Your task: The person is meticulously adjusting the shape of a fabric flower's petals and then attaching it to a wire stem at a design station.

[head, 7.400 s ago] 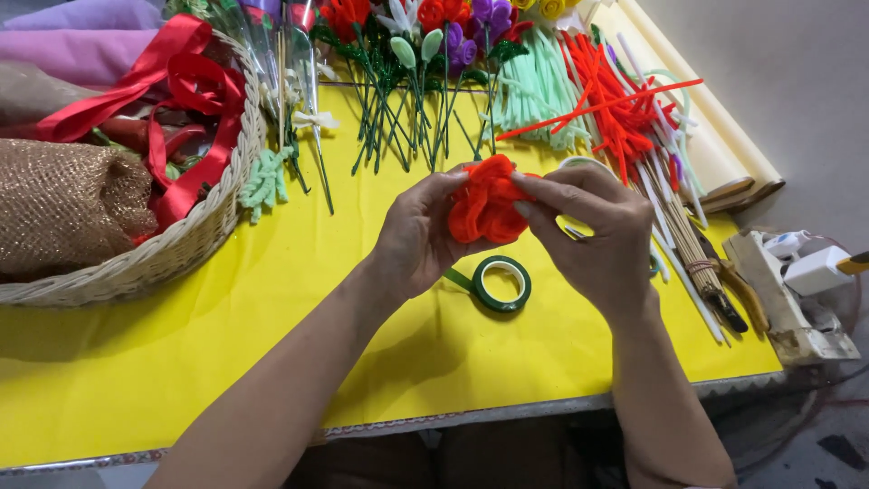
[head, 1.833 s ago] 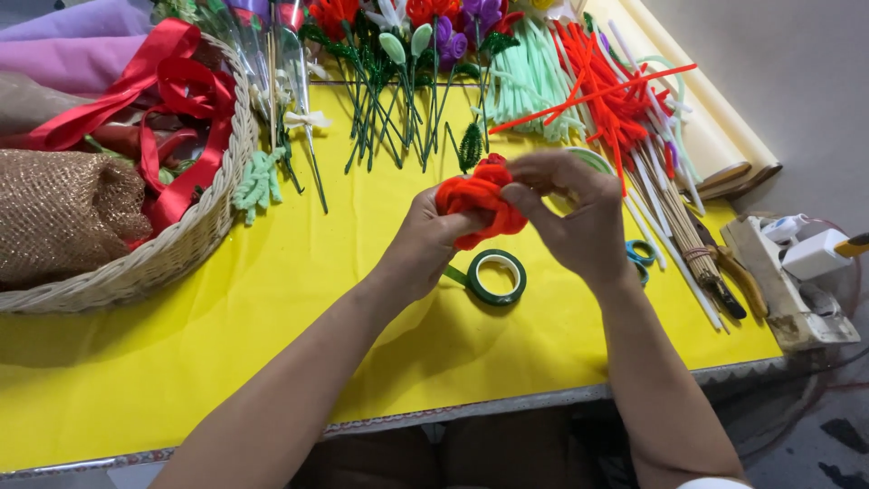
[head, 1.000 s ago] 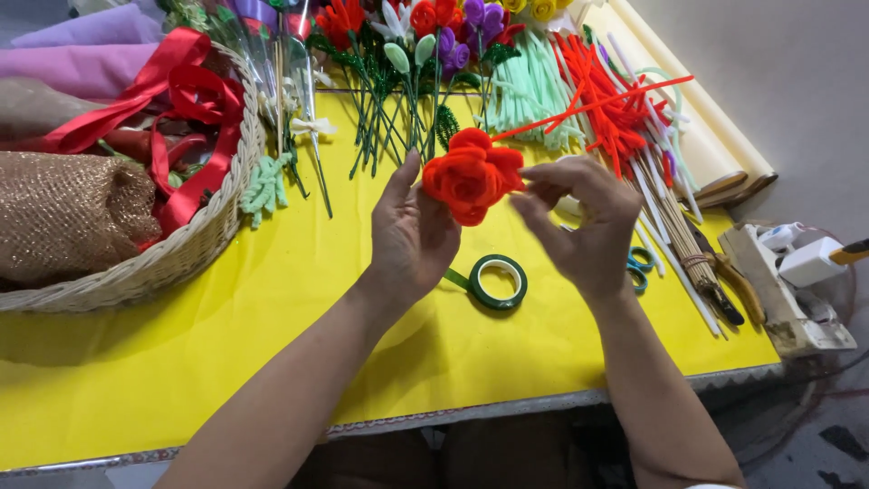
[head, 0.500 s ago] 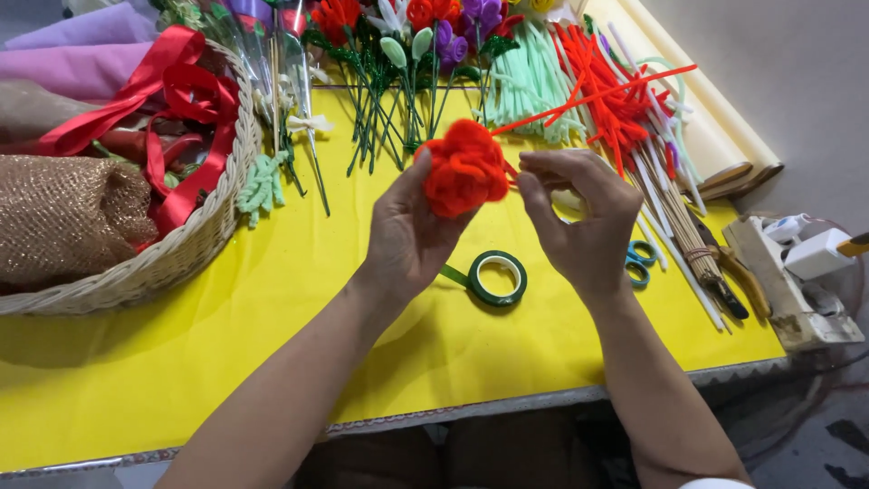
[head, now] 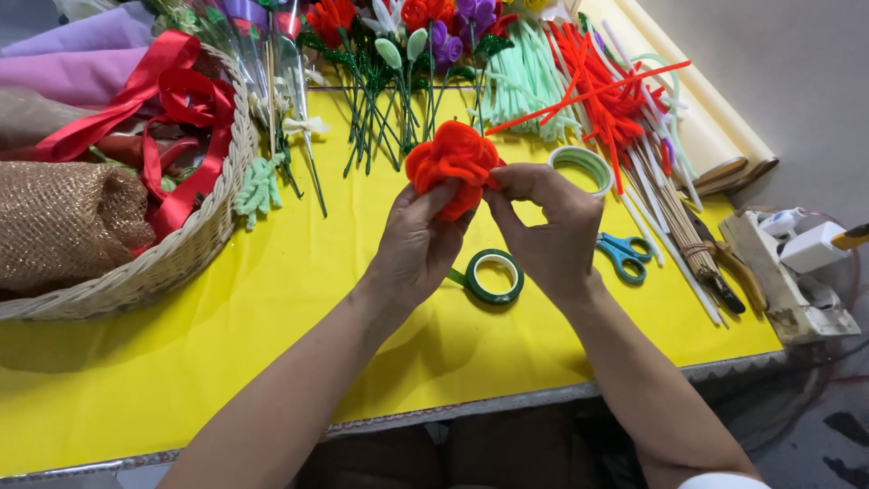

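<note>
Head view: holding red flower [head: 451,167] up over yellow table [head: 272,308], clear of the clutter. Left hand [head: 418,243] cupping and gripping flower from below, steadying it. Right hand [head: 550,228] closed, pinching flower's right edge, seemingly shaping a petal. Lying just beneath: green tape roll [head: 493,276]. Sitting right of right hand: blue scissors [head: 625,254]. Basket [head: 172,258] at left, red stems [head: 606,91] piled behind.

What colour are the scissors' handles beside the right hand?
Blue, on the scissors lying on the yellow table; head view.
</note>
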